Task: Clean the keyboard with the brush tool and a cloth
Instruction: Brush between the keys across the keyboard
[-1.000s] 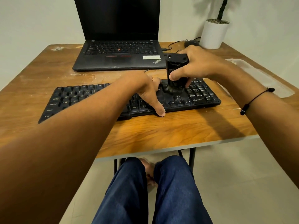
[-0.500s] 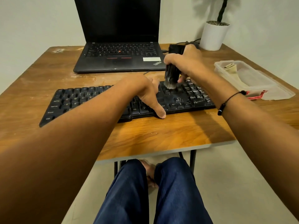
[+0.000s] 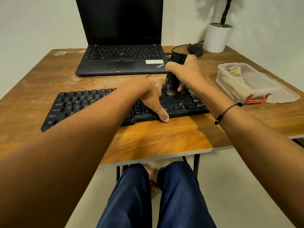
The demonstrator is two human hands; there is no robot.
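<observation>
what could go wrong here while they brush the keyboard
1. The brush tool is bristles-down on the keyboard, gripped by the right hand; hard strokes might pop a keycap.
2. Only the left hand steadies the keyboard, so it may slide on the table.
3. Swept dust could reach the laptop just behind.

Black gear on our brown, grain-streaked wooden bench [image 3: 164,139].
We see a black keyboard with white legends [image 3: 92,102], a black brush tool with pale bristles [image 3: 174,74], a beige cloth [image 3: 233,79] in a clear plastic box with a red latch [image 3: 263,86], a black laptop with red accents [image 3: 121,60], a white pot [image 3: 217,38], and dark blue trousers [image 3: 156,199].
</observation>
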